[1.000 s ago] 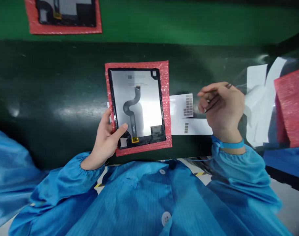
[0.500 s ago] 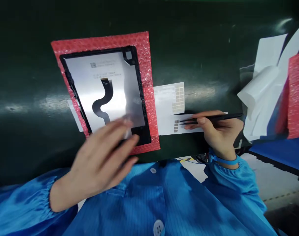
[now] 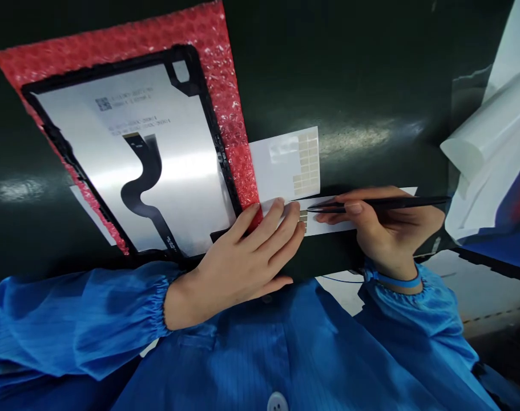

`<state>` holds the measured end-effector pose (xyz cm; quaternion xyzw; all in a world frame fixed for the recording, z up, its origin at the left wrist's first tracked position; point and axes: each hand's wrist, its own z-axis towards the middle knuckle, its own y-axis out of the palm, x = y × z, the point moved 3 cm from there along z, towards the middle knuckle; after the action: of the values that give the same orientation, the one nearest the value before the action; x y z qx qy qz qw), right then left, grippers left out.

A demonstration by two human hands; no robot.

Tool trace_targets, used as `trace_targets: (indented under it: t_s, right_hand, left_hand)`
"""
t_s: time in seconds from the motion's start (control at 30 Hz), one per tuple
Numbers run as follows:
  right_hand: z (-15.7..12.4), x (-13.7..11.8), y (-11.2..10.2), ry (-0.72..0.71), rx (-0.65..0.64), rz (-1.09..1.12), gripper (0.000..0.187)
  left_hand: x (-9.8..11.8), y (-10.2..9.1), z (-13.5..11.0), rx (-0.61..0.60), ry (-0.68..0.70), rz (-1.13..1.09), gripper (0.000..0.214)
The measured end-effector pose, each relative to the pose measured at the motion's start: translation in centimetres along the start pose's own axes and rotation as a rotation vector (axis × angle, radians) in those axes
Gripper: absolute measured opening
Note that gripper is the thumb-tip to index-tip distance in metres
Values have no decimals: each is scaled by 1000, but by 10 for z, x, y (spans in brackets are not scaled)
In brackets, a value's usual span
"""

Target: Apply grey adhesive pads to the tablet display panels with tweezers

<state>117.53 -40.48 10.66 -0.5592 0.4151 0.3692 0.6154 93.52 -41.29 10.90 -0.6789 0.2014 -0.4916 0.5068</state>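
Observation:
My left hand lies flat with its fingers spread, fingertips over the lower white sheet and the edge of the red bubble wrap. Black tweezers are held in my right hand, their tips pointing left at a short column of small grey-beige stickers, which my left fingertips partly cover. On the bubble wrap rests a tablet screen panel, silver back up in a black frame, with a curved black flex cable on it. An upper white sheet carries more beige stickers.
Crumpled white film lies on the right side of the dark green table. A blue surface shows beyond the table at right. Another white piece sticks out under the bubble wrap's left side.
My left hand has moved right, from over the panel to the lower sheet of stickers. The view has shifted closer. My right hand still holds the tweezers by the stickers.

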Motion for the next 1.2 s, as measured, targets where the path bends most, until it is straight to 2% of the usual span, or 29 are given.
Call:
trace_targets:
  t_s: [0.17, 0.43, 0.63, 0.8, 0.9, 1.03, 1.13, 1.2]
  right_hand:
    - [2, 0, -2, -3, 6, 19, 5]
    - [1, 3, -3, 35, -37, 49, 14]
    - [8, 0, 0, 108, -48, 70, 5]
    - [13, -3, -4, 239, 0, 98, 24]
    - [22, -10, -6, 275, 36, 124, 29]
    - [50, -26, 14, 191, 46, 176, 29]
    - [74, -32, 47, 165, -29, 232, 31]
    - [87, -35, 68, 165, -89, 261, 29]
  left_hand:
    - [0, 1, -1, -19, -28, -59, 76]
    - [1, -3, 2, -13, 35, 173, 84]
    - [1, -5, 4, -7, 51, 243, 89]
    - [2, -4, 7, -4, 46, 257, 87]
    - [3, -9, 7, 7, 43, 235, 79]
    - [-1, -28, 1, 161, 46, 228, 58]
    - [-12, -44, -9, 250, -25, 223, 40]
    - [-24, -50, -15, 277, -114, 230, 38]
